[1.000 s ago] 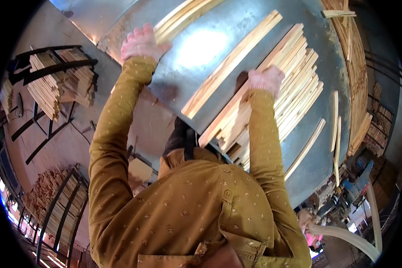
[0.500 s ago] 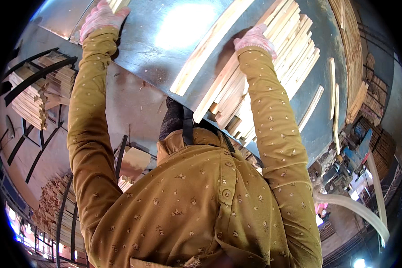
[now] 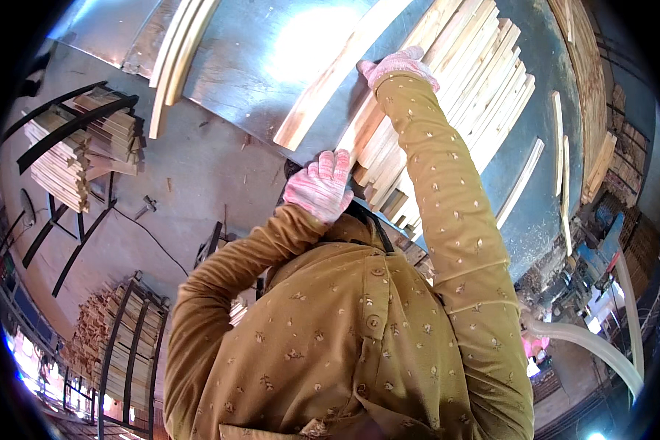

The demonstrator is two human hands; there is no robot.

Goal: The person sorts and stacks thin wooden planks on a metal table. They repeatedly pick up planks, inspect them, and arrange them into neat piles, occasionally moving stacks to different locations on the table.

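My right hand (image 3: 402,67), in a pink-and-white glove, lies across the leftmost wooden strip (image 3: 429,29) of a row of strips, its fingers curled over it. My left hand (image 3: 321,187), gloved alike, is at the near table edge with fingers stretched out, their tips by that strip's near end. Whether they touch it I cannot tell. The other strips (image 3: 471,84) lie side by side to the right, their near ends uneven. One separate wooden strip (image 3: 330,77) lies left of my right hand on the metal tabletop (image 3: 231,92).
Several strips (image 3: 176,55) overhang the table's left edge. Thin strips (image 3: 521,183) lie to the right, by a curved wooden edge (image 3: 588,88). Black racks with stacked wood (image 3: 59,158) stand on the floor at left. A pale hose (image 3: 583,339) and machinery are at lower right.
My left hand has left the strips at the upper left and come to the near table edge. My right hand has shifted slightly left.
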